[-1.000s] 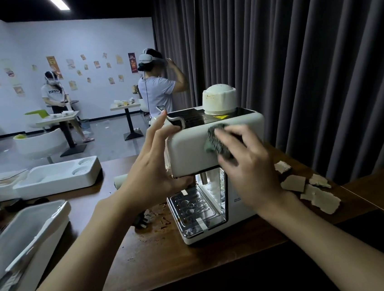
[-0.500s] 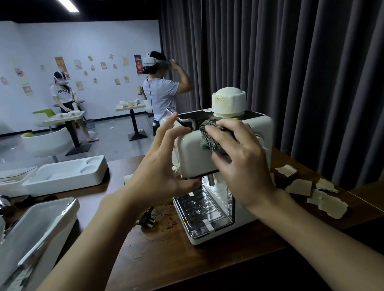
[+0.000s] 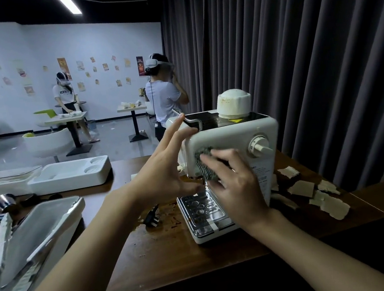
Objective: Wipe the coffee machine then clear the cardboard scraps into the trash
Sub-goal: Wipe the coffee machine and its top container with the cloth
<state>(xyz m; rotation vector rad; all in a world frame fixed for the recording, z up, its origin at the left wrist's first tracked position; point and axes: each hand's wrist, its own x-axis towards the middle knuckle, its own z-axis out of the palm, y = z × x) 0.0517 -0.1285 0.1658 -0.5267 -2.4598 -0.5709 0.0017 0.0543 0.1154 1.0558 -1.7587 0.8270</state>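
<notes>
The right hand [image 3: 235, 188], gripping the cloth [image 3: 204, 167], has slid down the front of the coffee machine [image 3: 232, 136]; wiping goes on. The left hand [image 3: 162, 169], fingers wide, steadies it at 9 o'clock; the cardboard scraps [image 3: 330, 204] wait at 3 o'clock.
</notes>
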